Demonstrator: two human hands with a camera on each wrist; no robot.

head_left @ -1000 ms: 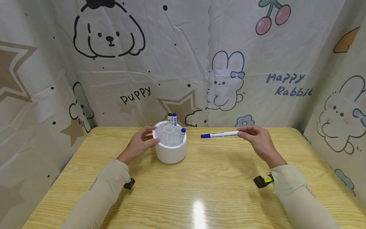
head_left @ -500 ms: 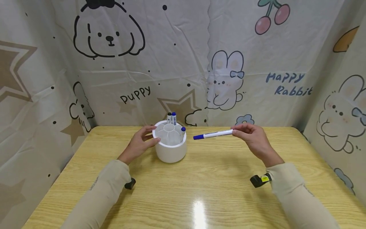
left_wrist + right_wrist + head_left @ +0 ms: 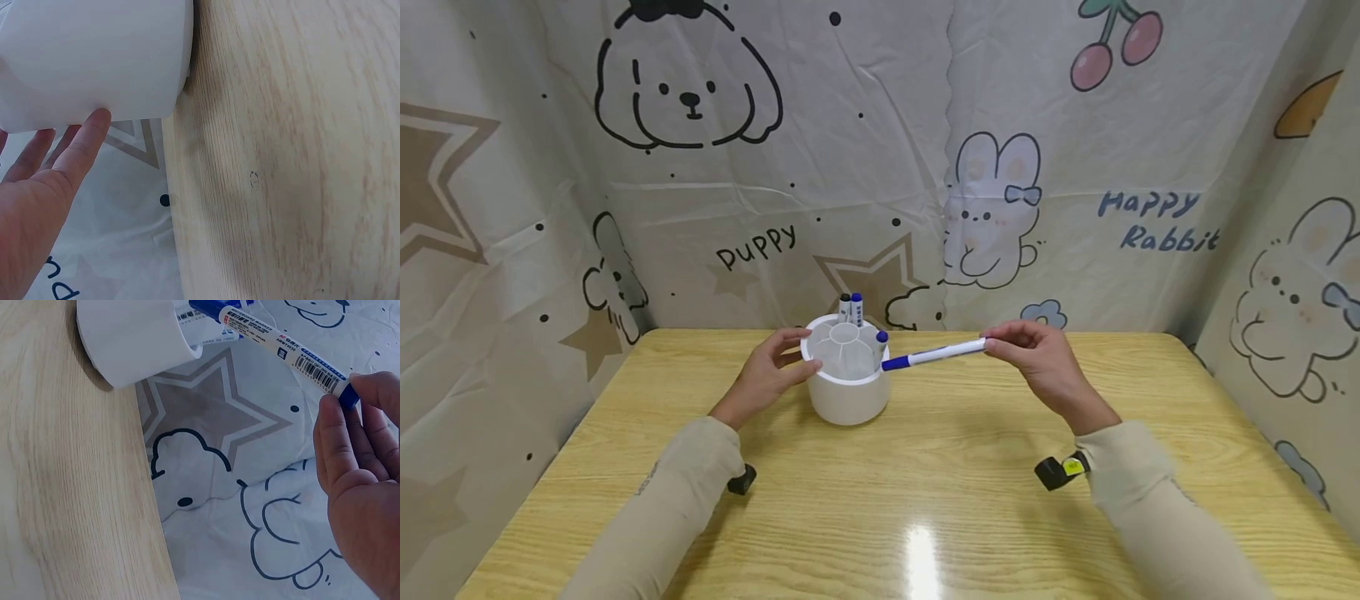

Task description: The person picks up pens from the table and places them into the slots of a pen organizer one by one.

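A white round pen holder with divided slots stands on the wooden table; three blue-capped markers stick up from it. My left hand rests against its left wall, fingers straight along the side. My right hand pinches the rear end of a white marker with a blue cap, held nearly level, its cap tip at the holder's right rim. In the right wrist view the marker points toward the holder.
Printed cloth walls with cartoon animals enclose the table at the back and both sides. Bare wooden tabletop stretches in front of the holder. Small black wrist devices sit under both sleeves.
My right hand has carried the marker leftward, bringing its blue cap from mid-table to the holder's right rim. The left hand has stayed on the holder.
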